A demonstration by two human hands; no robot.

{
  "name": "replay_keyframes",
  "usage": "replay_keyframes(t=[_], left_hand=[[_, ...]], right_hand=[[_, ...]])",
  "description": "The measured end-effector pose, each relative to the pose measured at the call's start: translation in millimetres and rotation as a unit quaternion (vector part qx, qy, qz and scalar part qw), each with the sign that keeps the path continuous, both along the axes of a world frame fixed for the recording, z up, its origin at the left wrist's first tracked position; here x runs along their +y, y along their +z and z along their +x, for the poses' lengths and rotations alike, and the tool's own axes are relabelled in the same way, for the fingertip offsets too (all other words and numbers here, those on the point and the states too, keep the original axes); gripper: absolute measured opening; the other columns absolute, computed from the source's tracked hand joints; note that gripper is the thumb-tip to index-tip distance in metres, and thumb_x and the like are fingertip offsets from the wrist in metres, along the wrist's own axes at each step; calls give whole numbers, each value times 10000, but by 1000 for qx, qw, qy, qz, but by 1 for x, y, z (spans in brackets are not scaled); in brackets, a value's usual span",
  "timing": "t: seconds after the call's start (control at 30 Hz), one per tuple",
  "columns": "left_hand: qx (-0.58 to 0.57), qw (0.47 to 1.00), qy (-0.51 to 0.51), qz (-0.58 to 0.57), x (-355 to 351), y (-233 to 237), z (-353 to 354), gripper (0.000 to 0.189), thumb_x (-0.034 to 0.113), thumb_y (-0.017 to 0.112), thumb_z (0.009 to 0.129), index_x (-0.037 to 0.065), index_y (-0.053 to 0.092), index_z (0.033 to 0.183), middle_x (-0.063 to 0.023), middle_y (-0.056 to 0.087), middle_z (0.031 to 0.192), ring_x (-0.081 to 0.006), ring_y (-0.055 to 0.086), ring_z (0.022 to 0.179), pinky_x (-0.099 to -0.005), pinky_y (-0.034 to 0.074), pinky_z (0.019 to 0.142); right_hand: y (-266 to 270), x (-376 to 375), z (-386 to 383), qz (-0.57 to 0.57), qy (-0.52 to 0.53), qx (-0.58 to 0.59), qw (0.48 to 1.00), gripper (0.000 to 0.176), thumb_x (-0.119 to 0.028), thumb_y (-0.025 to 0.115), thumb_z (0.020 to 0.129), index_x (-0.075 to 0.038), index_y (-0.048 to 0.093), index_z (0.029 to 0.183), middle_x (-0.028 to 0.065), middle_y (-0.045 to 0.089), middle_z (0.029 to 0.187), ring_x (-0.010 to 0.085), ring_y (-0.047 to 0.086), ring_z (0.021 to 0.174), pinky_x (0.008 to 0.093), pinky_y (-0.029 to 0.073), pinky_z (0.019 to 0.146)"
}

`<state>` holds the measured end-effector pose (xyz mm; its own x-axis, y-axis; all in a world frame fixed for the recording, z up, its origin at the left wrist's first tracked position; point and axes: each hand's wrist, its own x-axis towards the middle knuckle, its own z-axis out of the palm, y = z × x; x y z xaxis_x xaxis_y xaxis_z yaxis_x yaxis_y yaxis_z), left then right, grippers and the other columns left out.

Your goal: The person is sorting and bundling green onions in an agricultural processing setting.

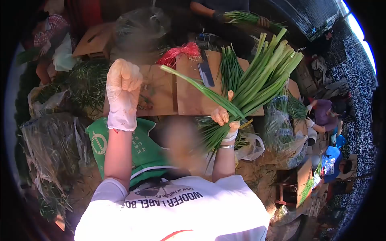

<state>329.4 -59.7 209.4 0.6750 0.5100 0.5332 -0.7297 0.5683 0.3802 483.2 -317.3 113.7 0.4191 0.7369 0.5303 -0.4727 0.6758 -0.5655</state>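
My right hand (pixel 226 119), in a pale thin glove, grips a thick bunch of long green stalks (pixel 263 74) that look like scallions or leeks. Their pale, thick ends fan out to the upper right, and thin leaves hang below the grip. One stalk juts out to the left across the others. My left hand (pixel 124 78), gloved too, is raised well to the left, apart from the bunch. Its fingers are curled tight; whatever they hold, if anything, is hidden. Past the hands lie wooden boards (pixel 159 88) with a large knife (pixel 206 72) on them.
Red plastic strips (pixel 183 53) and a thinner green bunch (pixel 231 66) lie on the boards. A green bag (pixel 140 140) is below my left forearm. Plastic-wrapped greens (pixel 56 140) stand left, a clear bag (pixel 281 132) right. Other people handle greens at the top, far left and right.
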Motion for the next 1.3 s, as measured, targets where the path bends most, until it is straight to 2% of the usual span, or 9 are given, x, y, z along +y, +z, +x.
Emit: replay_keyframes(t=[0.07,0.1,0.13,0.23,0.4,0.9,1.1,1.2,1.3], left_hand=[[341,862,287,242,3,-33,-1,123,101,567,874,36,584,977,-47,588,806,-109,543,706,-215,436,617],[378,692,407,460,7,-52,1,570,-1,610,791,84,423,1323,-133,562,1100,-199,557,987,-303,449,841],[467,394,488,623,4,-72,6,750,-50,627,744,96,298,1401,-146,511,1173,-240,504,1096,-343,386,957],[350,754,310,462,-17,-73,23,697,17,636,784,98,315,1398,-116,505,1246,-195,510,1090,-314,403,942],[223,894,122,368,-67,4,70,361,107,633,824,51,553,1171,-38,582,1059,-132,549,937,-278,443,833],[50,776,268,568,-104,25,136,99,157,560,852,67,532,883,-98,538,805,-281,556,751,-350,454,668],[151,853,201,457,-66,-31,107,78,97,535,856,21,516,855,-67,521,772,-195,506,712,-300,423,667],[269,808,288,438,2,-63,57,64,72,512,875,12,534,877,-42,538,784,-123,499,736,-251,417,684],[423,676,427,427,72,-75,-48,63,52,514,888,4,546,865,-5,536,801,-96,486,752,-225,400,697]], right_hand=[[0,2,8,59,72,2,996,937,-89,706,652,-166,186,1428,-47,490,678,115,475,534,241,349,555],[1,5,11,80,92,-5,993,935,-91,705,655,-164,184,1428,-46,489,678,114,474,534,241,348,554],[2,9,15,98,115,-13,988,933,-93,705,657,-162,183,1428,-45,488,678,113,473,535,241,348,553],[6,18,22,141,179,-44,973,928,-99,703,664,-157,180,1428,-44,486,679,111,470,536,240,346,551],[6,28,24,184,256,-76,946,920,-109,700,675,-149,174,1428,-41,482,679,106,464,538,239,344,547],[10,50,24,247,345,-116,898,898,-138,692,708,-124,156,1428,-32,472,682,93,446,543,237,335,536],[14,48,28,282,346,-131,885,890,-150,689,721,-113,149,1428,-29,467,683,87,439,545,236,332,531],[19,22,36,270,280,-134,912,886,-156,687,728,-108,145,1428,-27,465,683,84,436,546,236,330,529],[27,-56,56,57,-44,-90,993,794,-142,679,754,-99,225,1404,-19,497,748,77,505,644,224,334,555]])
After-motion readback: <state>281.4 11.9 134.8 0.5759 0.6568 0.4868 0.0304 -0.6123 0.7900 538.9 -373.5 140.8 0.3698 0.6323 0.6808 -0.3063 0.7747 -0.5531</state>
